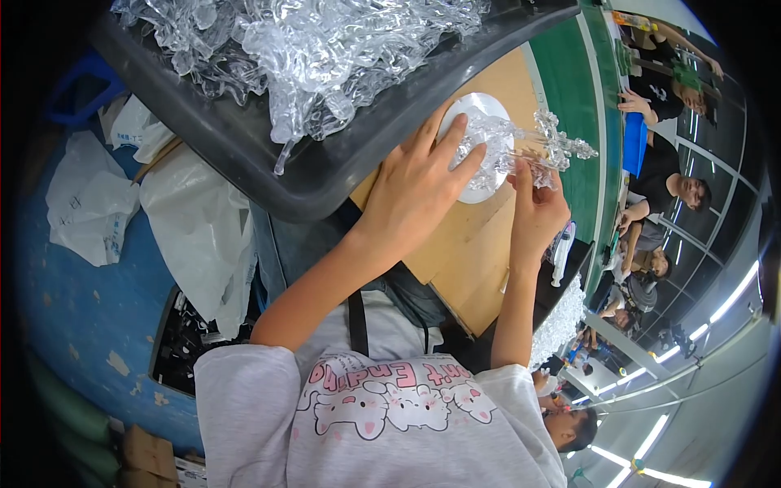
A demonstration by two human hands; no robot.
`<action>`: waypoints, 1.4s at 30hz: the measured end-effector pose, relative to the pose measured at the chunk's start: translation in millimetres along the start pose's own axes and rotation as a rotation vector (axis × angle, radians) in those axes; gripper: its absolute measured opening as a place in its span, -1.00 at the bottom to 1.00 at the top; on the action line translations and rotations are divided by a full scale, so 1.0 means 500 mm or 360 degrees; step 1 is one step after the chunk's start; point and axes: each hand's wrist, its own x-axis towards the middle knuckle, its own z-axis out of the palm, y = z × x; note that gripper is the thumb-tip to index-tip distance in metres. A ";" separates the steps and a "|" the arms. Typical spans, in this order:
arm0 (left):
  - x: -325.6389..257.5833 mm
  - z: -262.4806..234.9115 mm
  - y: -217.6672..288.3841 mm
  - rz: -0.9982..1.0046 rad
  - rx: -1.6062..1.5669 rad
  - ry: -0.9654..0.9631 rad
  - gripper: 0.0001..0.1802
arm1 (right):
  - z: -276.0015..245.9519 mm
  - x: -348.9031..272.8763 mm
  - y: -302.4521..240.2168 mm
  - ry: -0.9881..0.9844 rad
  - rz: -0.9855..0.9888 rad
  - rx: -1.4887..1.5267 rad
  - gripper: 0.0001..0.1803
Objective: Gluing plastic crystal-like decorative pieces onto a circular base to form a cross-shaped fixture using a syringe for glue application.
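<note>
A white round dish (478, 195) lies on the tan board in front of me, with clear moulded plastic pieces (490, 134) on it. My left hand (419, 183) reaches over the dish's left side, its fingers stretched out and apart against these pieces. On the right, my right hand (538, 203) is closed, thumb and fingers pinching a clear plastic piece (541, 169). Beyond it, a branching clear plastic part (561, 145) with knobbly ends sticks out to the right. Where one piece ends and another starts is hard to make out.
A black tub (325, 183) heaped with clear plastic parts (325, 57) overhangs the upper left. White plastic bags (199, 236) and a crate of black parts (191, 337) lie at left. Further right are a green work surface (565, 61), a blue bin (634, 142) and several people.
</note>
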 end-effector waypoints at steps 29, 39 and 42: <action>-0.043 0.033 0.036 0.0130 0.0320 -0.0005 -0.56 | -0.462 -0.340 0.242 0.0532 0.0752 -0.1013 -0.69; -0.044 0.018 0.035 0.0201 0.0438 -0.0061 -0.57 | -0.458 -0.339 0.231 0.0717 0.0728 -0.0489 -0.81; -0.043 0.007 0.037 0.0197 0.0436 -0.0089 -0.56 | -0.457 -0.353 0.240 0.0959 0.0833 0.0055 -0.84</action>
